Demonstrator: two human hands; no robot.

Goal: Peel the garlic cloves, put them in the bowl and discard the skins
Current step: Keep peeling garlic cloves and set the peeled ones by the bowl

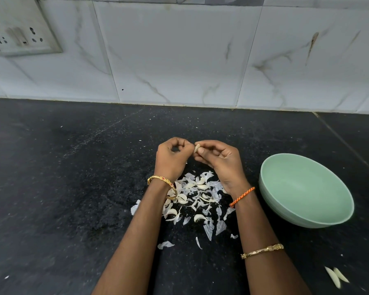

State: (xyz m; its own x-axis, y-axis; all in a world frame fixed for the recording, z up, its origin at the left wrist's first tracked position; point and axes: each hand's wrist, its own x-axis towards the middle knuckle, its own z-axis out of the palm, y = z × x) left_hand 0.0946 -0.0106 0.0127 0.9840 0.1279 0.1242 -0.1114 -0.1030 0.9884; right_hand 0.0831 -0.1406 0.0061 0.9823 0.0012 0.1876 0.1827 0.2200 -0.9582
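**Entry: garlic clove, peeling in hand**

Garlic clove (pixel 197 148): one, pale, held in the air above the worktop (pixel 73 177), between the two hands, behind the heap of skins. Part of it is hidden by the fingers; how much skin it keeps I cannot tell.

Right hand (pixel 219 160): grip closed on the clove, thumb and fingers pinching it.

Left hand (pixel 172 156): fingers curled, tips meeting the clove at its near end, seemingly nipping at the skin; what exactly they pinch is too small to tell.

Skins (pixel 197 201): loose heap on the worktop under the wrists, with several cloves among it, peeled or not I cannot say.

Bowl (pixel 303 184): green, to the right of the heap, tilted toward the camera; nothing shows inside.

Two pale pieces (pixel 337 276): at the lower right, apart from the heap.

Step judged: peeling, early in the task. Next move calls for stripping the skin clear, then carrying the clove right to the bowl.
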